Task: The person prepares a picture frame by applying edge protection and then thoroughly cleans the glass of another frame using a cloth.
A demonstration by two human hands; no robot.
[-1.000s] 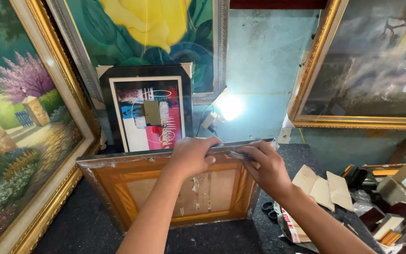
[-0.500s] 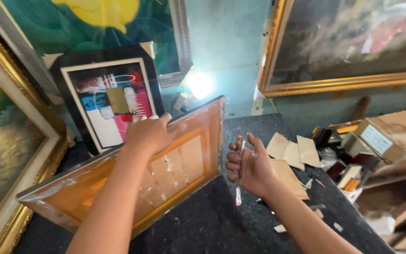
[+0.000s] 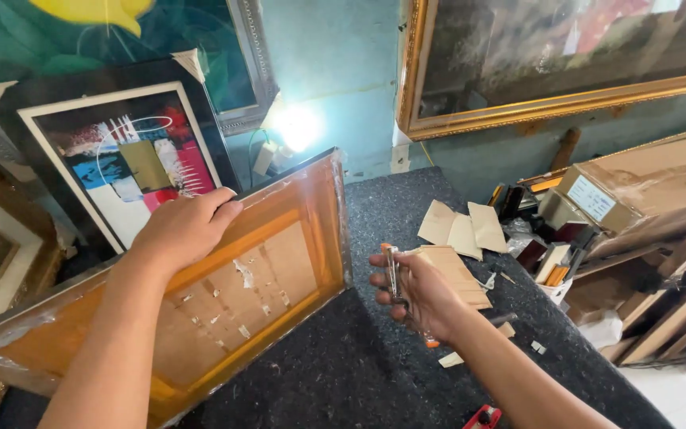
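My left hand grips the top edge of an orange wooden picture frame wrapped in clear plastic. The frame stands tilted on its lower edge on the dark felt tabletop, its back facing me. My right hand is to the right of the frame, apart from it, closed around a slim utility knife with a metal body and an orange end.
A black-framed abstract picture leans behind the frame. Large gold-framed paintings hang around. Cardboard pieces lie on the felt. Boxes and clutter fill the right side. A small red object sits near the front edge.
The frame has swung from facing me squarely to leaning left. My right hand let go of its top edge and moved right and down, now holding the knife.
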